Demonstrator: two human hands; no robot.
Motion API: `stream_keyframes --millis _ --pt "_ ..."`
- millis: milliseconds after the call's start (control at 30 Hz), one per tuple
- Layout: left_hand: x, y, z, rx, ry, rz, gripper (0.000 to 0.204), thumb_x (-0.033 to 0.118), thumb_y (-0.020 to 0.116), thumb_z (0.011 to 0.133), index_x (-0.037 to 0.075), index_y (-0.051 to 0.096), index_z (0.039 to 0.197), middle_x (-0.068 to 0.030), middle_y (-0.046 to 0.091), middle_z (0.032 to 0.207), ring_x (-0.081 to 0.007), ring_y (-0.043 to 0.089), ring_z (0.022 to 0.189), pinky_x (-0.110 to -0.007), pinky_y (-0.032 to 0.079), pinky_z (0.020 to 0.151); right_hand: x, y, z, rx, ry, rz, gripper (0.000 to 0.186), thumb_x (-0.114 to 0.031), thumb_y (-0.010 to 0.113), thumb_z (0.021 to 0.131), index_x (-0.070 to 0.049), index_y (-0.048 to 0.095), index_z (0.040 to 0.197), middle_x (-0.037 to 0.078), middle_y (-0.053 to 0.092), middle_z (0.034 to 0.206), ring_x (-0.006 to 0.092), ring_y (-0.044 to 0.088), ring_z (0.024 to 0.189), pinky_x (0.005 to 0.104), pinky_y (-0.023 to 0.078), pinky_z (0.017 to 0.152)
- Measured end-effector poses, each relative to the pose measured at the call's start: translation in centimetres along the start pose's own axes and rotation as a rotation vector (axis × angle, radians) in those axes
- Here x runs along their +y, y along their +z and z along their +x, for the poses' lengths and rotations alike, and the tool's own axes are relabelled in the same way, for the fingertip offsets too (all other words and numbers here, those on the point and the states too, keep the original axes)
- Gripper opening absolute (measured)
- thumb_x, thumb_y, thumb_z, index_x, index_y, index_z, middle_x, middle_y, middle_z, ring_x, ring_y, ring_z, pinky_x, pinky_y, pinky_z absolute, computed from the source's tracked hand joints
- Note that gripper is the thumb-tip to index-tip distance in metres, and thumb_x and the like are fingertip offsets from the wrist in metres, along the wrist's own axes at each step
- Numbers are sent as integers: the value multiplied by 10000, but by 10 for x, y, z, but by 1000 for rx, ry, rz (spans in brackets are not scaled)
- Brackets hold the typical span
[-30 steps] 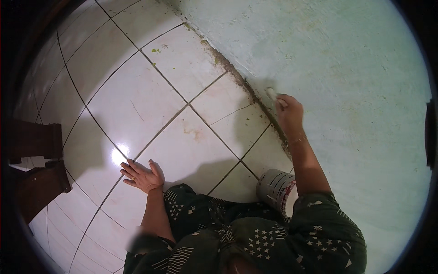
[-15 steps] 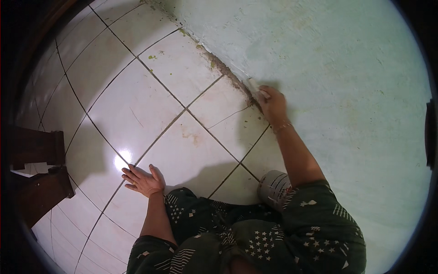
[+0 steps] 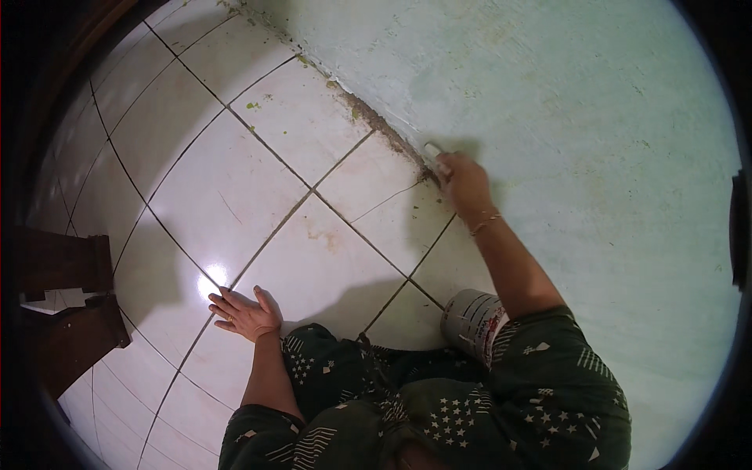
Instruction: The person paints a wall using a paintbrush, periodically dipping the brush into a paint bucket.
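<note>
Low on the pale green wall [image 3: 595, 157], my right hand [image 3: 468, 186] is closed around a small whitish tool [image 3: 433, 149]. It looks like a brush or scraper, but my fingers cover most of it. Its pale end is at the wall's foot, just above a rough, dirty gap [image 3: 376, 120] where wall meets floor. My left hand [image 3: 249, 315] lies flat on the white floor tiles [image 3: 274, 251] with the fingers spread, holding nothing.
A paint can [image 3: 468, 321], whitish with a smeared side, stands beside my right arm near the wall. Dark wooden furniture legs [image 3: 66, 262] stand at the left. Green and brown flakes [image 3: 252, 105] are scattered over the tiles along the wall.
My right hand and the whitish tool have shifted slightly along the foot of the wall, and the tool is angled differently. My left hand stays flat on the floor. The view has shifted a little.
</note>
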State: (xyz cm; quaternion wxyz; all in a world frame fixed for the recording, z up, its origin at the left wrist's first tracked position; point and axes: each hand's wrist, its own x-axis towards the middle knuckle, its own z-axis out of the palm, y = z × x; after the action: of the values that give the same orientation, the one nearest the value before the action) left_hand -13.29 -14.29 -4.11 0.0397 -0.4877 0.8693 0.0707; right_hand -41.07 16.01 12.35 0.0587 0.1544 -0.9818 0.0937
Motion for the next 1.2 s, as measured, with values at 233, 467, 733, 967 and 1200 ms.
stream_keyframes --millis 233,467,733,967,1200 --pt "-17 3 -3 25 -21 9 844 506 479 841 66 144 1477 -168 65 1549 -365 28 1426 -557 -14 1122 -47 -164 2 564 -284 106 151 -58 663 813 -50 670 963 110 676 856 224 654 719 303 523 641" --pt "-10 -2 -3 25 -14 -22 799 471 469 857 54 167 1468 -192 116 1532 -377 67 1420 -561 30 1123 -68 -56 9 157 -122 140 100 -154 651 832 -91 657 909 124 663 870 234 644 731 329 504 665" --pt "-10 -3 -3 16 -14 -34 805 467 476 856 52 160 1469 -177 111 1536 -365 46 1424 -573 35 1118 -55 -104 84 22 -16 127 159 -155 670 824 -77 673 962 102 644 721 143 577 611 299 471 597" --pt "-17 2 -4 37 -13 -21 809 471 482 855 53 159 1468 -181 103 1536 -372 44 1422 -577 36 1115 -111 -216 39 697 -361 305 119 -52 606 883 -27 687 967 55 683 888 114 626 754 254 534 646" --pt "-4 -4 2 -28 -8 -71 856 507 487 840 67 123 1479 -164 46 1550 -361 0 1428 -552 -26 1121 -72 -44 78 206 -310 118 191 -180 670 815 -76 687 974 153 681 888 248 655 723 355 509 675"
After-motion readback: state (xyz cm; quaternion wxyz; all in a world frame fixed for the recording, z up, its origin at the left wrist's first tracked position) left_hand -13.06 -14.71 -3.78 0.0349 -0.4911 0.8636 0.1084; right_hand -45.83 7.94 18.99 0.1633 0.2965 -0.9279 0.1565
